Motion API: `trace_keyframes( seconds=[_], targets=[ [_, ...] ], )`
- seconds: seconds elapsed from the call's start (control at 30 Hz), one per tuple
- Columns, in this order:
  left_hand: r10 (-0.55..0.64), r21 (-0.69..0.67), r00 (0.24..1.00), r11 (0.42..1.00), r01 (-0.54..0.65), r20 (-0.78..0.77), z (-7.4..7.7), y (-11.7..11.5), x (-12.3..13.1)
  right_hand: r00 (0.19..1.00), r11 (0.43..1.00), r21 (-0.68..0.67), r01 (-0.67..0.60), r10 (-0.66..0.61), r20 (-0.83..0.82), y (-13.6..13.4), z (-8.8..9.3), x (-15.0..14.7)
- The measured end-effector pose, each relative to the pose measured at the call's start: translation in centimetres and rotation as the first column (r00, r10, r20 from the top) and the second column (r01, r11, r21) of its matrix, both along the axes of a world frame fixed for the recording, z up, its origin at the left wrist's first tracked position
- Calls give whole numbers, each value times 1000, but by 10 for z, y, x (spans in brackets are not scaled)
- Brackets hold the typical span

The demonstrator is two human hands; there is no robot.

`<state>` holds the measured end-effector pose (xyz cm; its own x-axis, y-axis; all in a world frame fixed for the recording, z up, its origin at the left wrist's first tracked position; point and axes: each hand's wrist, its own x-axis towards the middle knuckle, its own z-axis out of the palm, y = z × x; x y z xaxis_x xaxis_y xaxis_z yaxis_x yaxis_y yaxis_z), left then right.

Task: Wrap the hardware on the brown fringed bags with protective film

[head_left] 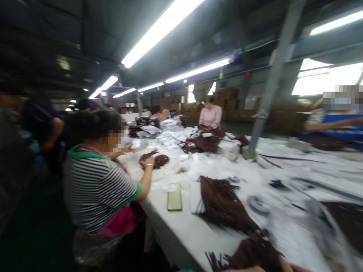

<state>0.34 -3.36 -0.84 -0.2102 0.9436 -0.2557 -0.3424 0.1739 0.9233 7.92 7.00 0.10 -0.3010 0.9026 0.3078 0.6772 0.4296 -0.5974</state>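
Note:
At the bottom edge, a brown fringed piece (255,253) lies bunched up, its strands pointing left. A sliver of my left hand (249,269) shows against its lower side. My right hand (286,264) is at its right end, mostly cut off by the frame and blurred. The fingers of both hands cannot be made out. Just beyond lies a larger brown fringed piece (224,204), partly over a white sheet (195,196). A phone in a yellowish case (174,198) rests left of it, near the table edge.
A person in a striped shirt (104,189) works at the white table (161,219) on the left. Others are a person in pink (210,113) behind and one in blue (334,121) at right. A grey post (272,83), tape roll (258,205) and brown heaps (207,139) stand farther back.

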Motion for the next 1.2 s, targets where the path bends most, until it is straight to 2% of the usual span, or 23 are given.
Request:
trace_keyframes(
  seconds=[0.07, 0.13, 0.17, 0.2, 0.23, 0.3, 0.4, 0.47, 0.53, 0.67, 0.73, 0.83, 0.9, 0.93, 0.97, 1.03, 1.1, 1.13, 1.2],
  targets=[
    [-52, -70, 998, 996, 53, 21, -7, 15, 42, 1000, 1000, 12, 17, -18, 25, 10, 0, 51],
    [-32, -87, 998, 995, 37, 54, -13, 18, 62, 999, 992, 129, -9, 13, -34, 1, -2, 99],
    [-62, -71, 995, 995, 67, 77, -16, 18, 64, 997, 977, 215, -6, 23, -73, -9, -5, 119],
    [-86, -59, 992, 994, 92, 96, -19, 18, 63, 995, 962, 267, 49, -25, -93, -23, -9, 135],
    [-105, -54, 988, 992, 111, 110, -23, 19, 60, 992, 954, 277, 111, -90, -90, -40, -15, 149],
    [-126, -49, 982, 990, 133, 139, -28, 19, 55, 981, 961, 199, 193, -188, -44, -73, -31, 165],
    [-118, -48, 979, 991, 127, 169, -30, 15, 55, 982, 980, 67, 185, -183, -34, -105, -55, 172],
    [-108, -54, 978, 991, 119, 178, -27, 12, 58, 979, 982, 7, 186, -185, -81, -106, -63, 170],
    [-109, -70, 977, 990, 124, 184, -23, 8, 61, 976, 984, -35, 176, -179, -120, -95, -64, 169],
    [-131, -90, 974, 985, 150, 183, -15, 6, 67, 983, 989, -14, 145, -145, -113, -58, -59, 181],
    [-116, -93, 976, 986, 135, 183, -13, 9, 71, 981, 985, 11, 170, -168, -94, -47, -53, 192],
    [-76, -114, 977, 988, 100, 201, -14, 18, 77, 948, 945, 130, 301, -283, -145, -52, -40, 207],
    [-70, -126, 972, 987, 100, 224, -17, 22, 79, 901, 892, 198, 408, -357, -246, -68, -30, 210],
    [-72, -129, 969, 986, 105, 237, -18, 23, 80, 886, 886, 186, 424, -364, -286, -78, -25, 209],
    [-77, -130, 965, 985, 112, 250, -19, 24, 80, 883, 903, 131, 409, -355, -306, -86, -21, 206],
    [-90, -125, 959, 984, 127, 269, -21, 23, 80, 911, 956, -81, 283, -295, -287, -99, -16, 195],
    [-91, -114, 956, 985, 128, 279, -20, 20, 79, 943, 940, -297, 167, -240, -230, -103, -14, 181],
    [-90, -106, 954, 987, 125, 285, -20, 18, 79, 950, 919, -362, 158, -241, -197, -101, -14, 175],
    [-89, -83, 954, 990, 117, 286, -19, 16, 79, 956, 899, -391, 198, -266, -127, -94, -13, 163]
  ],
)
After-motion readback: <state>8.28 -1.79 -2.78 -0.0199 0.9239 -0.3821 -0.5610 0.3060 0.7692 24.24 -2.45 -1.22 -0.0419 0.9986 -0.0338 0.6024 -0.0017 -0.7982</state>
